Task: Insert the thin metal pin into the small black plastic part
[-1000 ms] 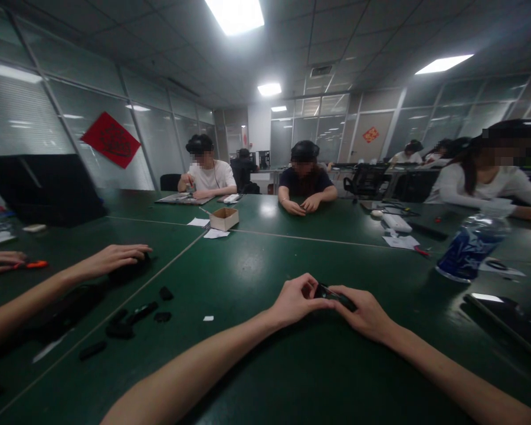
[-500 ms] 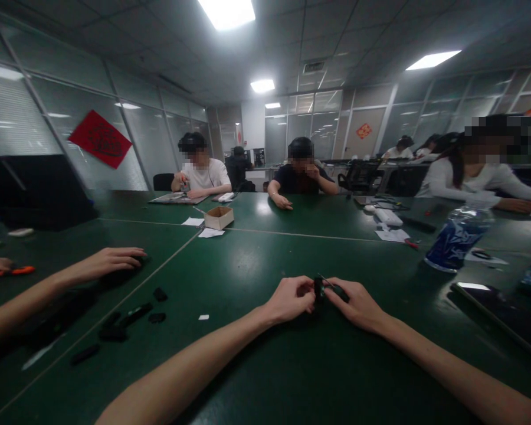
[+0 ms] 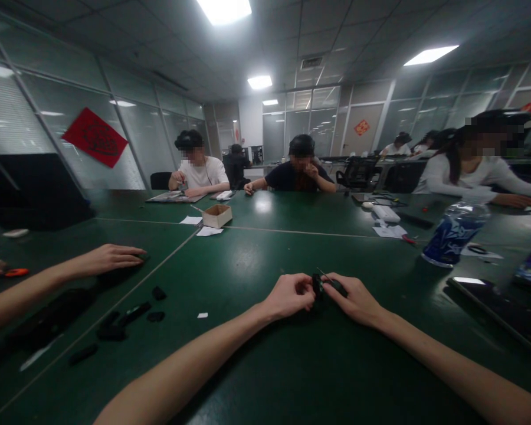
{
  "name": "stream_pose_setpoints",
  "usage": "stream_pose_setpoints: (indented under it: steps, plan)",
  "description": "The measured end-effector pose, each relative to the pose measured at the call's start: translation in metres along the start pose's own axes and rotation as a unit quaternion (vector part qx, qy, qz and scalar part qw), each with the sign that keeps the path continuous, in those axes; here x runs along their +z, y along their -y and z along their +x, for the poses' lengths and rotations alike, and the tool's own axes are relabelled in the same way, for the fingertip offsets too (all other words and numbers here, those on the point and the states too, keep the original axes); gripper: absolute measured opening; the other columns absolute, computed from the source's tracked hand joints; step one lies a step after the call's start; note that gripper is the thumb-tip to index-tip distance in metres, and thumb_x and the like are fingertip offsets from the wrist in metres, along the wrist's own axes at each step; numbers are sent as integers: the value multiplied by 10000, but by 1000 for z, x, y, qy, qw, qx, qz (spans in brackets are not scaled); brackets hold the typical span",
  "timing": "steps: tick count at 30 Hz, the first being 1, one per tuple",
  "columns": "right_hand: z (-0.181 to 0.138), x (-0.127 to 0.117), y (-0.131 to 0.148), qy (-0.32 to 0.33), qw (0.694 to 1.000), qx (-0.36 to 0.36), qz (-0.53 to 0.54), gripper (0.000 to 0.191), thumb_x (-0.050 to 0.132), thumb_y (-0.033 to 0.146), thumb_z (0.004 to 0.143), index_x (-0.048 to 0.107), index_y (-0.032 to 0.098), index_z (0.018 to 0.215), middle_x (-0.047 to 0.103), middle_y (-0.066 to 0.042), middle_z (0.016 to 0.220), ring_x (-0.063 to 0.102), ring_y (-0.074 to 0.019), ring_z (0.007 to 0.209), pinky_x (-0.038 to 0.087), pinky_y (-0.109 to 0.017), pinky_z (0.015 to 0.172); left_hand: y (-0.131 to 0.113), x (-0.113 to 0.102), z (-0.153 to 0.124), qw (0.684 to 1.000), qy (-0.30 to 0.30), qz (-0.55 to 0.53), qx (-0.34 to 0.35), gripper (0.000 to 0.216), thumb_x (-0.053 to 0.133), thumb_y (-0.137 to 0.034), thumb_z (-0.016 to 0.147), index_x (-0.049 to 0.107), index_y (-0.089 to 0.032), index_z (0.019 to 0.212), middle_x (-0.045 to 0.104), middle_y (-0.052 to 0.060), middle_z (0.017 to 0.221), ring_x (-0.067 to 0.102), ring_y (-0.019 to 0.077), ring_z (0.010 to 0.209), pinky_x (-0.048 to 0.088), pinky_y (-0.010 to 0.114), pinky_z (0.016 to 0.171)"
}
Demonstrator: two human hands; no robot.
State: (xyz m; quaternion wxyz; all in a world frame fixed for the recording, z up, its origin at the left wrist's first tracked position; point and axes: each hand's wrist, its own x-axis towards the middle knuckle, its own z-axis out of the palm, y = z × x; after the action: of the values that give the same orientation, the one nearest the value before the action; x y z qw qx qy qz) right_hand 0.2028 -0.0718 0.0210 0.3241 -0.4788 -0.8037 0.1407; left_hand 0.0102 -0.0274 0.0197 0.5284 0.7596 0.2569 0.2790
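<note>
My left hand (image 3: 291, 295) is closed, its fingertips pinching a small black part (image 3: 317, 285) just above the green table (image 3: 248, 260). Facing it, my right hand (image 3: 356, 300) is wrapped round what looks like a small screwdriver (image 3: 338, 287), with a dark handle and a thin metal shaft slanting up and left. The right thumb and fingertips touch or nearly touch the black part. Fingers hide much of both things, and the part's exact kind cannot be made out.
Several loose black pieces (image 3: 135, 314) and a white scrap (image 3: 202, 315) lie left. A neighbour's hand (image 3: 115, 258) rests there on a dark object. At right are a water bottle (image 3: 455, 233) and a phone (image 3: 498, 307). A small open box (image 3: 217, 216) stands farther back.
Across the table, the person in the dark shirt has drawn one hand outward to the left. My hands keep nearly the same grip and place; the view has shifted slightly.
</note>
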Motion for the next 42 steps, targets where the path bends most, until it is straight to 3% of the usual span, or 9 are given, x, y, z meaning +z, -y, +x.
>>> stream_pose_setpoints:
  steps: [13, 26, 31, 37, 42]
  plan:
    - [1, -1, 2, 5, 1000, 15, -10, 345, 368, 430, 924, 589, 165, 942, 642, -51, 802, 595, -174, 687, 443, -286, 634, -3, -4, 2, 996, 39, -80, -29, 204, 566, -204, 668, 609, -99, 837, 529, -27, 605, 501, 79, 504, 422, 220, 532]
    - [0, -1, 2, 22, 1000, 13, -4, 388, 346, 475, 929, 594, 179, 895, 632, -43, 769, 577, -166, 665, 439, -285, 610, -3, -8, 2, 992, 76, -85, -43, 306, 567, -191, 680, 627, -96, 964, 518, -30, 640, 492, 72, 522, 421, 214, 537]
    - [0, 0, -1, 30, 1000, 8, -5, 391, 354, 490, 922, 602, 192, 873, 637, -38, 766, 586, -169, 666, 453, -289, 614, -2, -8, 0, 994, 85, -43, -58, 294, 541, -143, 691, 610, -108, 975, 529, -21, 681, 502, 74, 550, 432, 217, 555]
    - [-1, 3, -2, 33, 999, 7, 3, 433, 340, 552, 896, 613, 217, 865, 654, -53, 770, 604, -190, 672, 480, -314, 613, 1, -6, -3, 995, 71, 51, -54, 356, 592, -273, 729, 588, -142, 1060, 579, 11, 785, 527, 109, 635, 437, 235, 571]
    - [-3, 8, -14, 21, 1000, 17, 10, 426, 374, 583, 871, 620, 236, 840, 663, -54, 772, 613, -202, 674, 492, -323, 608, 1, -4, -2, 988, 57, 137, -32, 323, 563, -266, 756, 594, -152, 1057, 610, 27, 833, 547, 130, 708, 450, 254, 649]
